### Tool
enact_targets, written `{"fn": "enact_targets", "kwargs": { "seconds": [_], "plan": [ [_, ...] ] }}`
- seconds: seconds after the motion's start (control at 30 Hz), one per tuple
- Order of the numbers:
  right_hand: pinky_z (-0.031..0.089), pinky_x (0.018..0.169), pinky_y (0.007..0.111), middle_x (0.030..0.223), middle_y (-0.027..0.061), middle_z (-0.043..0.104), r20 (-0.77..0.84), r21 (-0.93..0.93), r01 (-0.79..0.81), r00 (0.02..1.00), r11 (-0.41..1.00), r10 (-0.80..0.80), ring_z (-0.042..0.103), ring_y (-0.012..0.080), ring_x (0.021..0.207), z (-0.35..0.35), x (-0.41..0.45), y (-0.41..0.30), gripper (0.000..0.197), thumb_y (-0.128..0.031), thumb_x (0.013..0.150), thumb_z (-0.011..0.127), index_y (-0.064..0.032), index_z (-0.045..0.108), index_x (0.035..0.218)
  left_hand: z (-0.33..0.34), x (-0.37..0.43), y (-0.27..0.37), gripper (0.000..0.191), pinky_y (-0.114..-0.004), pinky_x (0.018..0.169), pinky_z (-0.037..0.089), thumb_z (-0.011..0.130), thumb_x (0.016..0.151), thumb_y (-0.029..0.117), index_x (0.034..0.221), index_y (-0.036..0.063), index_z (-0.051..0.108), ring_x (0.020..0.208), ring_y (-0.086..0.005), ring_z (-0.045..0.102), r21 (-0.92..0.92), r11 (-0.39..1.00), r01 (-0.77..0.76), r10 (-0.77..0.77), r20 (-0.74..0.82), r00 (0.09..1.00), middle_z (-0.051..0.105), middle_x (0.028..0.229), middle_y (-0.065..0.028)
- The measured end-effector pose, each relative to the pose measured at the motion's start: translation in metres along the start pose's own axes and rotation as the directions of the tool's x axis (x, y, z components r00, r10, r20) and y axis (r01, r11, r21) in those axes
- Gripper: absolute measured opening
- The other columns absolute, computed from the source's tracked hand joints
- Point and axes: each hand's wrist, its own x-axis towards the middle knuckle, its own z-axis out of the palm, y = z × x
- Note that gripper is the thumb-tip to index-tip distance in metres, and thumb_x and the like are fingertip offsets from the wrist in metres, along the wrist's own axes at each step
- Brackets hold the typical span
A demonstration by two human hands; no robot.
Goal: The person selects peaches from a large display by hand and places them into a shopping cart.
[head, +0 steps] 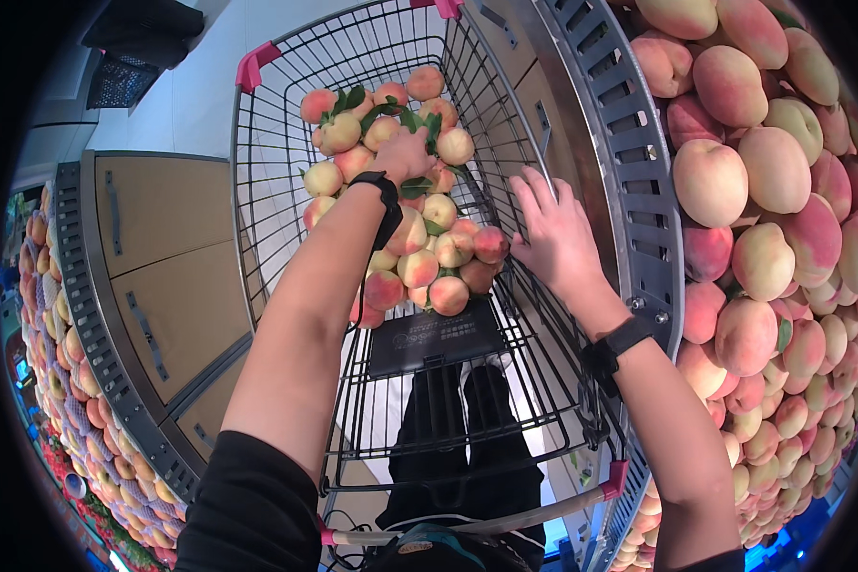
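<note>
A black wire shopping cart [307, 57] with pink corner pieces stands in front of me. Many peaches [419, 268] with green leaves lie heaped in its basket. My left hand [404, 154] reaches down among the far peaches, beside a leaf [416, 187]. Its fingertips are partly hidden, so whether it grips a peach cannot be told. Over the cart's right rim is my right hand [558, 236], fingers spread and nothing held in them. The fingers lie by the rim rod; firm contact is unclear. A black band circles each wrist.
To the right, close beside the cart, a slotted metal rail [618, 107] edges a large peach display [776, 171]. Tan cabinets [164, 214] stand left, under another fruit display [89, 386]. The cart's handle [543, 518] crosses near my body. A black crate [125, 79] is at upper left.
</note>
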Motion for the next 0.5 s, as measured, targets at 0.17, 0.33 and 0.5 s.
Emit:
{"fn": "enact_targets", "kwargs": {
  "seconds": [0.17,0.33,0.5],
  "plan": [
    [0.044,0.098,0.043,0.137,0.0111,0.046,-0.029,0.009,0.002,1.0,1.0,-0.002,0.047,0.0352,0.121,0.002,0.001,0.003,0.067,-0.014,0.071,0.071,-0.0047,0.047,0.133,0.002,0.026,0.0,0.054,-0.048,0.092,0.049,0.061,0.084,0.037,0.131,0.0136,0.05,0.114,-0.0376,0.058,-0.084,0.996,-0.035,0.037,0.029,0.999,0.06,0.121,-0.0213],
    [0.044,0.098,0.044,0.137,0.0117,0.047,-0.052,-0.001,0.006,0.999,1.0,-0.006,0.047,0.0361,0.121,0.001,0.002,0.004,0.064,-0.014,0.072,0.07,-0.0039,0.049,0.131,0.003,0.041,0.005,0.054,-0.046,0.09,0.051,0.059,0.083,0.035,0.132,0.0133,0.05,0.11,-0.0353,0.061,-0.044,0.997,-0.057,0.059,0.039,0.998,0.064,0.117,-0.0184],
    [0.045,0.098,0.044,0.138,0.0121,0.047,-0.036,0.021,-0.012,0.999,1.0,0.013,0.048,0.0362,0.12,-0.001,0.003,0.003,0.064,-0.014,0.072,0.07,-0.0037,0.049,0.131,0.014,0.057,-0.008,0.056,-0.042,0.093,0.049,0.061,0.082,0.036,0.131,0.0101,0.054,0.112,-0.0329,0.061,-0.078,0.996,-0.042,0.046,0.054,0.997,0.063,0.12,-0.0196]
  ]
}}
